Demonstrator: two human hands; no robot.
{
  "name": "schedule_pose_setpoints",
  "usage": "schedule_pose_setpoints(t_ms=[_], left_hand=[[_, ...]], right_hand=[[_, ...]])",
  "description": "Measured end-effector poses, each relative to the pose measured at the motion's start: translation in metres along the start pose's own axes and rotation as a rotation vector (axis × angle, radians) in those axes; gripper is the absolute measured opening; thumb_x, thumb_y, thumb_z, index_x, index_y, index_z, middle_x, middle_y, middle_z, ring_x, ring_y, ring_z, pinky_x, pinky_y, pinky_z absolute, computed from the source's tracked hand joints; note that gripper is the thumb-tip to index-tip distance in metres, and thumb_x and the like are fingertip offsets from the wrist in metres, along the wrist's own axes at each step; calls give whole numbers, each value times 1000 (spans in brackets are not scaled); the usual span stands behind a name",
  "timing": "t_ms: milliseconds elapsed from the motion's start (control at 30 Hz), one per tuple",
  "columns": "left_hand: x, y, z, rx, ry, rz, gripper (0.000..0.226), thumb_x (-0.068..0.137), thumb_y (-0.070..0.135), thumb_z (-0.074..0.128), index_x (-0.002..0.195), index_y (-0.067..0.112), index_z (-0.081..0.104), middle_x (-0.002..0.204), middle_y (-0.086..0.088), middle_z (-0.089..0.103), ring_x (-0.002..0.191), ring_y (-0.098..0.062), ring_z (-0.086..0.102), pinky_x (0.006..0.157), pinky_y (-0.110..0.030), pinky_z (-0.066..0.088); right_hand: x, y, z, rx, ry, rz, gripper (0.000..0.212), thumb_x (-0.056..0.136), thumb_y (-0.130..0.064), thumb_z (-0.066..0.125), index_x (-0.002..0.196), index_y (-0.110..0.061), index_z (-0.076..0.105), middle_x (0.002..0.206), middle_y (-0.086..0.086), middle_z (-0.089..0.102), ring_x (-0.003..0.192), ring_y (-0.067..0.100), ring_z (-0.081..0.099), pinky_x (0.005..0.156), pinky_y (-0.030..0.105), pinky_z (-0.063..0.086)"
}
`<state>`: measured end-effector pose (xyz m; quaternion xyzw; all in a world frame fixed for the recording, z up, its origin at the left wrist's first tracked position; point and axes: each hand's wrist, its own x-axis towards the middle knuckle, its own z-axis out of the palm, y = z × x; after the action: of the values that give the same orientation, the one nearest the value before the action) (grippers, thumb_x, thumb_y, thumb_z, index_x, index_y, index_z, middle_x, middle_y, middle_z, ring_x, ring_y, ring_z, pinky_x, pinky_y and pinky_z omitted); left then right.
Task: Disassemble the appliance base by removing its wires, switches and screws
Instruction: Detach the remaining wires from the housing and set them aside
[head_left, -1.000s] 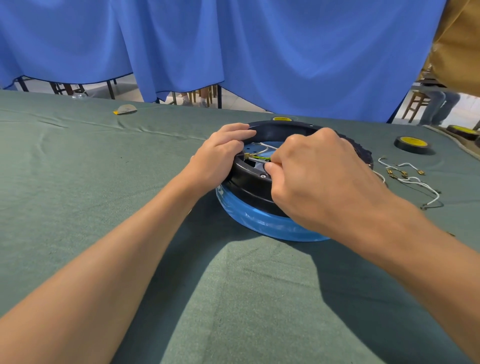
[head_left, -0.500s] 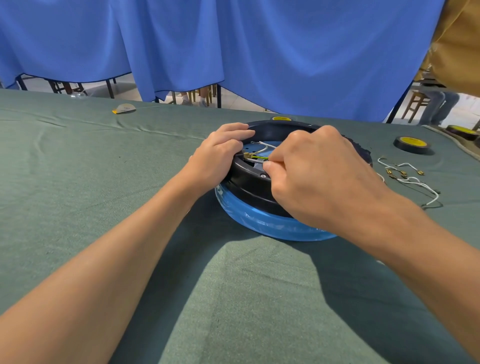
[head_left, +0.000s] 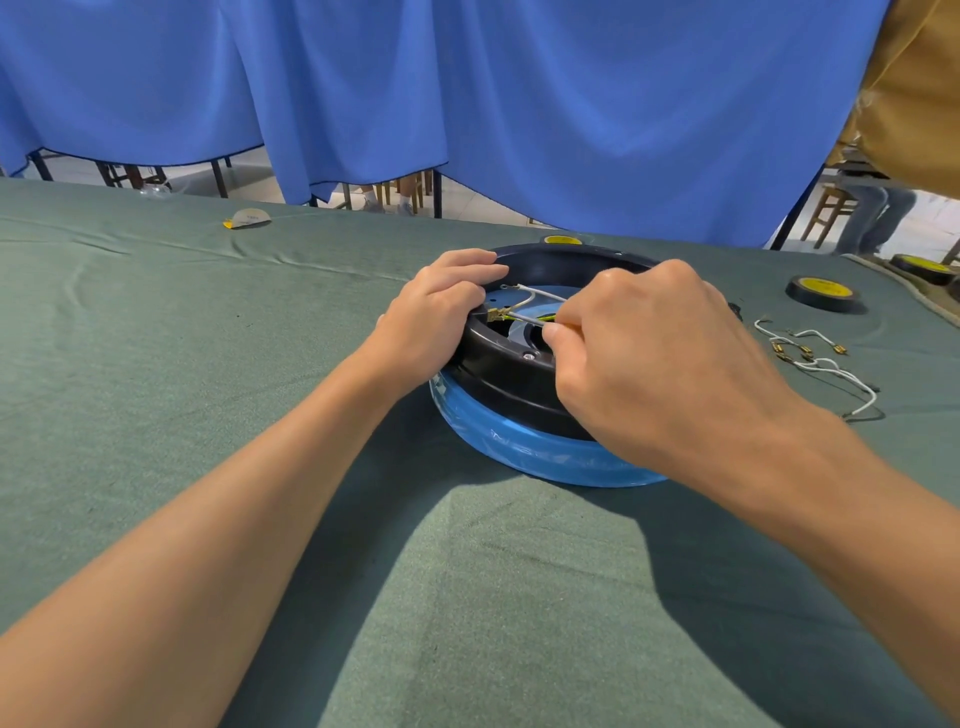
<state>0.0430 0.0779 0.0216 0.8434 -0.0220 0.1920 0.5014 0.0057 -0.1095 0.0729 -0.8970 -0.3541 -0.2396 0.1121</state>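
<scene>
Round glossy black plastic base (head_left: 506, 361): left hand (head_left: 431, 317) grips rim, right hand (head_left: 649, 364) pinches thin wire (head_left: 524, 318).

Hung with blue curtains (head_left: 571, 104) behind a green-clothed table (head_left: 156, 338), with dark legs (head_left: 218, 176), a wooden stool (head_left: 828, 208) and pale floor (head_left: 478, 208) showing beneath in daylight.
</scene>
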Motion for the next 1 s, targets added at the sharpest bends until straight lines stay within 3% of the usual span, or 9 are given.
schedule_pose_setpoints(t_ms=[200,333,533,867,1000], left_hand=[[1,-2,0,-10,-4,7,44,74,26,36,108,31,62,141,6,51,135,-14,40,116,-45,25],[1,-2,1,6,2,7,48,74,27,36,112,28,64,141,7,51,135,-13,40,115,-45,25],[0,-1,1,46,3,14,58,75,27,33,124,17,64,142,5,49,135,-13,39,116,-44,25],[1,-2,1,22,7,17,57,74,26,35,122,16,65,141,4,50,133,-14,41,115,-43,27],[1,-1,1,-2,24,1,53,73,26,37,116,20,67,139,7,52,132,-14,43,114,-44,28]], right_hand=[[2,-2,-5,15,12,-19,39,86,-28,47,56,-19,23,56,3,30,52,25,29,48,30,20],[3,-2,-1,0,-6,15,40,87,-27,48,57,-18,23,58,3,30,58,31,33,57,32,27],[5,5,-4,10,-54,39,43,85,-23,50,55,-18,20,57,3,27,50,20,24,49,30,18],[3,-6,-1,21,10,-16,39,89,-31,46,58,-19,24,60,3,32,62,33,36,58,31,25],[2,-5,0,54,1,-12,41,91,-32,46,58,-19,26,58,5,32,56,29,33,49,31,20]])
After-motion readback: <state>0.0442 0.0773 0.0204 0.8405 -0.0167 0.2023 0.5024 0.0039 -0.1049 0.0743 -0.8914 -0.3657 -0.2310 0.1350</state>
